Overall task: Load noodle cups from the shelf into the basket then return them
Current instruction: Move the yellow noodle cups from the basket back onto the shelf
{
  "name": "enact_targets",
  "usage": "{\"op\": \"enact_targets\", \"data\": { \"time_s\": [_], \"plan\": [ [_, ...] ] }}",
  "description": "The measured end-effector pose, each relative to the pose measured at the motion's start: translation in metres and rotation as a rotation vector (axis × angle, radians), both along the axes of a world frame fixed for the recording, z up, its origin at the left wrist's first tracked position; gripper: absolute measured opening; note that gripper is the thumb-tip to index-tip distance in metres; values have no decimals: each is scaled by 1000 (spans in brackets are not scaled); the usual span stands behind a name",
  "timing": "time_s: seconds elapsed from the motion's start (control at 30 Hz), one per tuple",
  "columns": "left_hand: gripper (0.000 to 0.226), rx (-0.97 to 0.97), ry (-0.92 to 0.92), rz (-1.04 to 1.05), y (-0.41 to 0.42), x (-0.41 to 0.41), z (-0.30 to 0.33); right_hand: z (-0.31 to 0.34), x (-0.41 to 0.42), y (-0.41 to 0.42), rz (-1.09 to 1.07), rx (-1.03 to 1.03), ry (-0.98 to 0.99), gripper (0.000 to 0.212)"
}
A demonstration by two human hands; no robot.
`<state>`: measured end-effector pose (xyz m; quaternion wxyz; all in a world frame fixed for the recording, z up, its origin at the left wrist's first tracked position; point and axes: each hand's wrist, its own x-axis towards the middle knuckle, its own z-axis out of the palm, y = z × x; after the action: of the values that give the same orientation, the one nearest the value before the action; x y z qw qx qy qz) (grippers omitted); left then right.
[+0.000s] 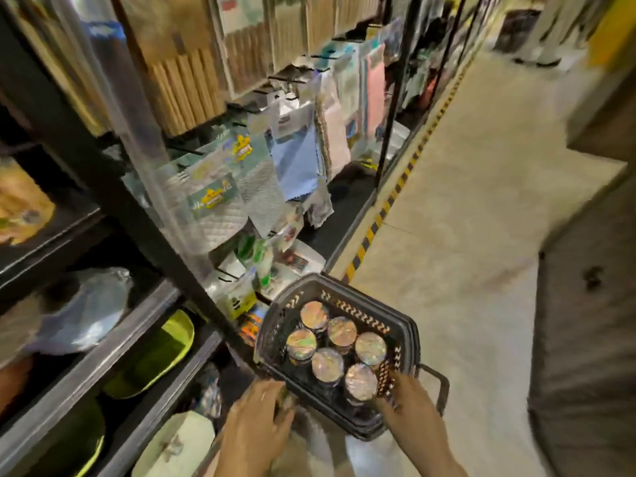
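Noodle cups (pixel 339 352), six, upright in the basket (pixel 275 325), shiny foil lids up, packed close in two rough rows. Basket dark plastic, tilted slightly, held out over the aisle floor (pixel 481 235) just beside the black shelf (pixel 103 339). Left hand (pixel 258 414) at the basket's near left corner, fingers curled against the rim; blurred, so cannot tell for sure whether that grip is closed on it. Right hand (pixel 406 404) at the near right rim, fingers wrapped over the edge, gripping the basket. Black handle (pixel 437 383) sticking out to the right of that hand. Shelf on the left holding green and pale bowls (pixel 155 356) on lower levels. Hanging packets and cloths (pixel 292 166) further along the rack. Yellow-black striped tape (pixel 389 201) along the floor edge.
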<state>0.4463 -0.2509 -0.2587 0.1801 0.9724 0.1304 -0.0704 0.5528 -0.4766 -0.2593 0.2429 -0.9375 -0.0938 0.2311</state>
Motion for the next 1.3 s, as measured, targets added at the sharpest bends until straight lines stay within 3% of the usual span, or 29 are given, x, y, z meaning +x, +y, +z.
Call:
{"op": "enact_targets", "data": {
  "time_s": [0.3, 0.47, 0.77, 0.97, 1.13, 1.3],
  "plan": [
    [49, -33, 313, -177, 56, 149, -62, -71, 68, 38, -221, -129, 182, 48],
    [36, -13, 444, -340, 81, 222, -132, -132, 106, 62, -374, -139, 348, 42],
    [56, -38, 560, -438, 54, 292, -311, -294, 148, 51, -452, -235, 556, 52],
    [77, 50, 605, -576, 32, 281, -434, -408, 154, 46, -270, -360, 551, 86],
    [126, 169, 662, -682, 26, 255, -489, -464, 139, 52, -213, -469, 581, 117],
    [125, 231, 631, -663, 24, 240, -513, -491, 125, 60, -221, -508, 583, 128]
  ]
}}
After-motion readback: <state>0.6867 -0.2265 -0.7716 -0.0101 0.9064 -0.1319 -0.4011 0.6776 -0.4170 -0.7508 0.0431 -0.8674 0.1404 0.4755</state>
